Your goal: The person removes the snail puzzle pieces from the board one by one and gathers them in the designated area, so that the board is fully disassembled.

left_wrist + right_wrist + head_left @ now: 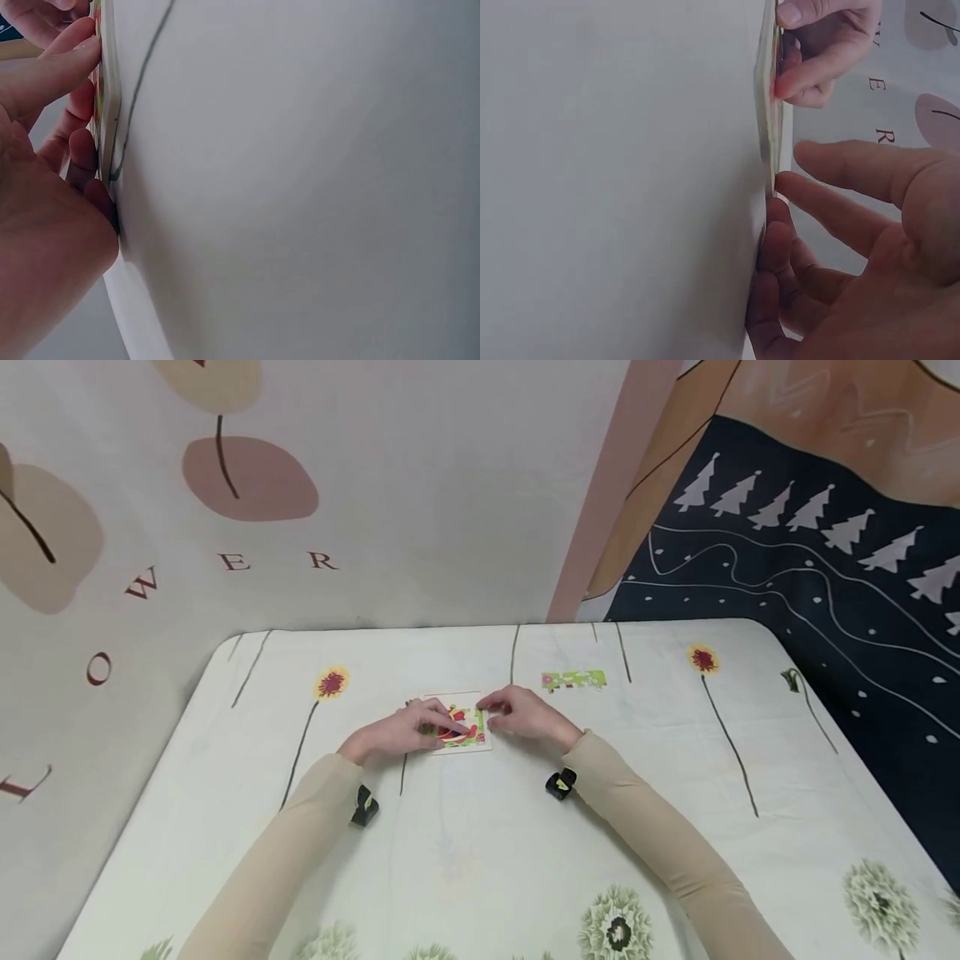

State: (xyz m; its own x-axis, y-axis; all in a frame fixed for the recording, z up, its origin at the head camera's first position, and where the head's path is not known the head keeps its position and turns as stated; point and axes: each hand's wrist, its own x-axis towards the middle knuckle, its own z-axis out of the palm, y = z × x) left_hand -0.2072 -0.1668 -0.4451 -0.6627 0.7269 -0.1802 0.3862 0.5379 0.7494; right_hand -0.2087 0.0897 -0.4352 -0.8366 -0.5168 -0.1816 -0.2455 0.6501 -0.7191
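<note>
A small white-edged board with a colourful jigsaw picture [456,699] lies flat on the table, its picture mostly red, yellow and green. The left hand [405,729] reaches over the board's left side, thumb and fingertips resting on the picture and partly covering it. At the right edge is the right hand [527,713], its fingertips touching the board's side. In the right wrist view, the right thumb [847,165] stands apart from the board. Seen edge-on, the board [111,82] shows its pale side in the left wrist view.
A green jigsaw strip [573,680] with a notched lower edge lies right of the board, beyond the right hand. A white tablecloth printed with flowers [457,843] covers the table. Behind it hang a pale lettered curtain [450,527] and a dark one with printed trees [750,556].
</note>
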